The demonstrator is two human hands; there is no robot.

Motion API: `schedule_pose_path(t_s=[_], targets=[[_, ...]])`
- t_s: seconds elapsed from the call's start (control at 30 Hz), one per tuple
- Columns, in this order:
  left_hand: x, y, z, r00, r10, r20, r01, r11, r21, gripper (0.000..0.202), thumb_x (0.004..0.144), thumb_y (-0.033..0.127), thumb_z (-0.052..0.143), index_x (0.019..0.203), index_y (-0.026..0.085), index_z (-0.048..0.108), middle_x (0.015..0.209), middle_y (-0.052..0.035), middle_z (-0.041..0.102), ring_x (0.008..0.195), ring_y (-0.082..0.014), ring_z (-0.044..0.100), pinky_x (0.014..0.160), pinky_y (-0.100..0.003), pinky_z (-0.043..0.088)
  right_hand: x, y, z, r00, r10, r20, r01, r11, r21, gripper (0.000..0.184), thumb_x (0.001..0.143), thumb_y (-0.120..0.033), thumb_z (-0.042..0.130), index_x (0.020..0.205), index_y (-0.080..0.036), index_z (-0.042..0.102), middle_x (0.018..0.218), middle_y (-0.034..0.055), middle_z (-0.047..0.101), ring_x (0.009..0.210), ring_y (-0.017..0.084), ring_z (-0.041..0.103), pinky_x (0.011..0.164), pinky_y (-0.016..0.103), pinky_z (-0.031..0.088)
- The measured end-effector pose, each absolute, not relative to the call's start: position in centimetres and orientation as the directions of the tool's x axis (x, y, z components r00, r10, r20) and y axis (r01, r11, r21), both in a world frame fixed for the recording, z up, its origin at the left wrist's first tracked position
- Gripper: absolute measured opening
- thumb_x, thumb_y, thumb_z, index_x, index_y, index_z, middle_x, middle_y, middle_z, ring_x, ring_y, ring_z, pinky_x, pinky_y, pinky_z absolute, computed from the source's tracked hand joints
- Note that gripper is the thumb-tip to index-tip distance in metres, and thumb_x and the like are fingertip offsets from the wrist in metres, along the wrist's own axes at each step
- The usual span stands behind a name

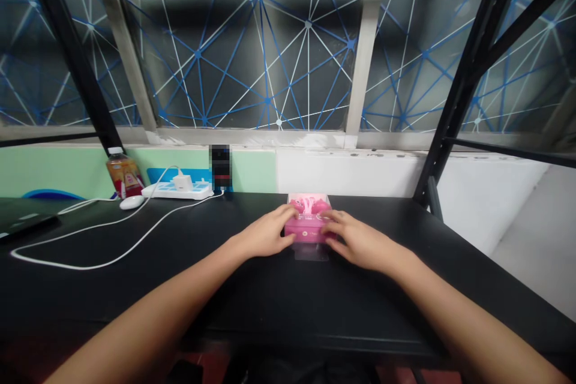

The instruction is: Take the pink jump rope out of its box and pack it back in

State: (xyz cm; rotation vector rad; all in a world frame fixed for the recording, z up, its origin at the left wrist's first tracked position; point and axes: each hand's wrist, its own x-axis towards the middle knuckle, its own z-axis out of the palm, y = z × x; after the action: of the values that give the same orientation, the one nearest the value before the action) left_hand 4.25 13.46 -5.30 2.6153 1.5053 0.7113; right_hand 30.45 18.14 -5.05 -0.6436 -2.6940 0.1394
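Note:
A small pink box [305,231] rests on the black table, with a clear front or lid through which pink items [309,207] show. Just in front of it lies a thin transparent flap [311,252]. My left hand [269,230] grips the box at its left side, fingertips at the upper edge and thumb lower down. On the opposite side, my right hand [355,240] has its bent fingers against the box's right end, thumb below. The box is held between the two hands. What exactly the pink items are, I cannot make out.
At the back left stand a drink bottle [123,173], a white power strip [180,191] with a charger, and a dark upright device [221,168], partly pixelated. A white mouse [132,202] and a looping white cable [85,267] lie nearby. Black frame posts [450,114] flank the table [270,306].

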Motion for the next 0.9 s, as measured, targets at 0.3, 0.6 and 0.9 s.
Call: schedule_pose_path(t_s=[0.3,0.6,0.9], targets=[[3.8,14.3,-5.8,0.399,0.831,0.387,0.803,-0.521,0.29,0.037,0.082,0.023,0.062,0.117,0.024,0.054,0.131,-0.0063,0.056,0.119,-0.0235,0.055,0.101,-0.036,0.044,30.8,18.4,-5.3,-0.845,0.469,0.255,0.452,0.883,-0.128,0.036,0.082,-0.028,0.067,0.116,-0.018,0.062,0.148,0.0129,0.042,0.138,0.027,0.036,0.109,0.042,0.038],[3.7,14.2,-5.7,0.387,0.836,0.389,0.809,-0.51,0.292,0.035,0.081,0.023,0.063,0.116,0.024,0.056,0.126,-0.0062,0.058,0.11,-0.0224,0.058,0.094,-0.035,0.046,30.9,18.3,-5.1,-0.863,0.442,0.243,0.439,0.896,-0.072,0.039,0.084,-0.038,0.068,0.116,-0.017,0.062,0.149,0.0145,0.04,0.138,0.028,0.036,0.108,0.041,0.039],[3.5,13.2,-3.8,0.489,0.815,0.312,0.737,-0.577,0.353,0.032,0.079,0.02,0.062,0.111,0.022,0.058,0.123,-0.0059,0.058,0.11,-0.0217,0.057,0.097,-0.035,0.045,29.9,18.2,-5.0,-0.773,0.451,0.447,0.463,0.882,-0.09,0.017,0.088,-0.017,0.051,0.103,-0.016,0.058,0.101,0.0111,0.062,0.096,0.024,0.059,0.084,0.041,0.052]])
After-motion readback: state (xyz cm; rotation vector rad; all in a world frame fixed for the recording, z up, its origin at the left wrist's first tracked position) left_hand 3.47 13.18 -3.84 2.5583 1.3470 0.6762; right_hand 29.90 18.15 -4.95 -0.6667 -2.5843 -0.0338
